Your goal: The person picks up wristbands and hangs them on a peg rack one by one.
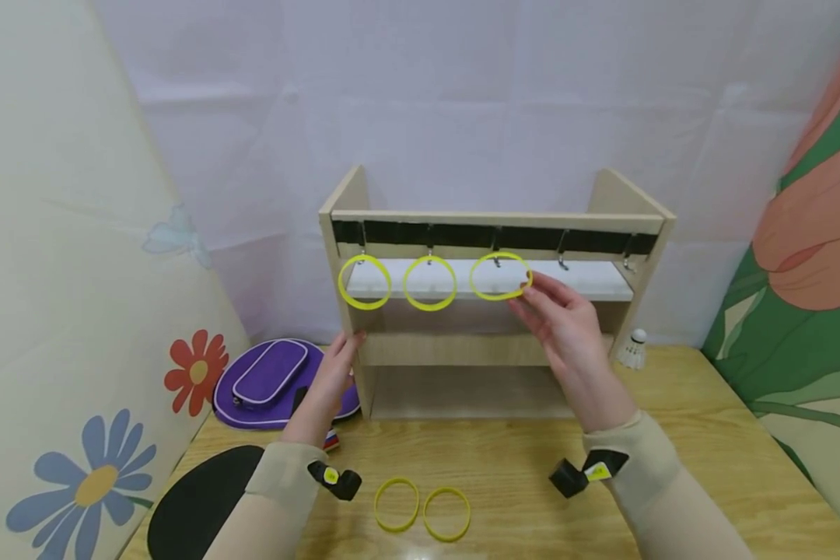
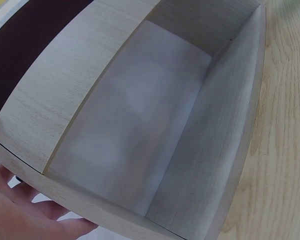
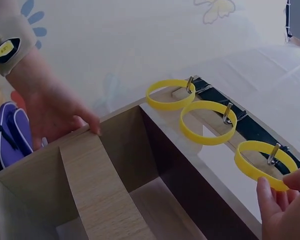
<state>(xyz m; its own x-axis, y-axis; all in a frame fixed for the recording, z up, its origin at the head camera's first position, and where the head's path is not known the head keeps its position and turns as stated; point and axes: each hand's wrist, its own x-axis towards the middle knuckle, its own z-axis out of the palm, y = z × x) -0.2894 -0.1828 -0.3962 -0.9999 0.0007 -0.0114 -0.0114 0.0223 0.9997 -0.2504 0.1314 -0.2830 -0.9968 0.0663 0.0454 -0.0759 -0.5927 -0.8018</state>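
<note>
I see one ring (image 3: 250,168) circling the shelf (image 1: 455,350)'s middle hook (image 3: 274,152), right edge pinched by the right hand (image 1: 567,323), the left hand (image 1: 331,373) gripping the shelf's left side

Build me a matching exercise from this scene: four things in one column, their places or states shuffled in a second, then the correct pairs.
Column one
1. Right hand
2. Left hand
3. Shuttlecock
4. Two loose rings

Column two
A. Lying on the table in front of the shelf
B. Gripping the shelf's left side panel
C. Pinching a yellow ring
D. Standing on the table to the right of the shelf

Pairs
1-C, 2-B, 3-D, 4-A
</note>
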